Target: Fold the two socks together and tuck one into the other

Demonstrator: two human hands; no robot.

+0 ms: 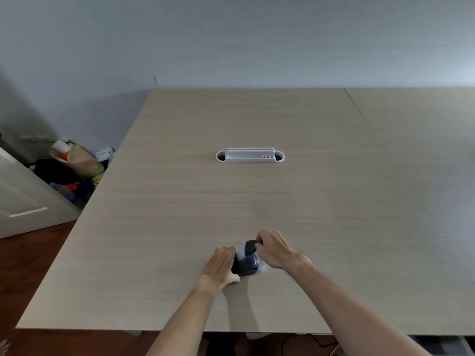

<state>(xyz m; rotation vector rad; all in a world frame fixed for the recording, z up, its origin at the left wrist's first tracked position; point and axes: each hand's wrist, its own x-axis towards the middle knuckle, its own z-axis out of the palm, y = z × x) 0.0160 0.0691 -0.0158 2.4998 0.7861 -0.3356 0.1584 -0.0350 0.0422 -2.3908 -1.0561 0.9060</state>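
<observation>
Head view: left hand (pixel 221 265) cups the dark bundle (pixel 247 258) on the desk (pixel 257 196) while the right hand (pixel 273 249) pinches its far top; it looks soft, light, best held by its sides.

Dark bundle (pixel 247 258) partly hidden by both hands, floor clutter (pixel 74 168) blurred

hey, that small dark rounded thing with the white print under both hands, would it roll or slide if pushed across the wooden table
The small dark rounded object probably slides rather than rolls: it seems to sit flat on the light wood table. It looks light, since the left hand and right hand nearly cover it. Its smooth-looking shell may be slippery.
</observation>
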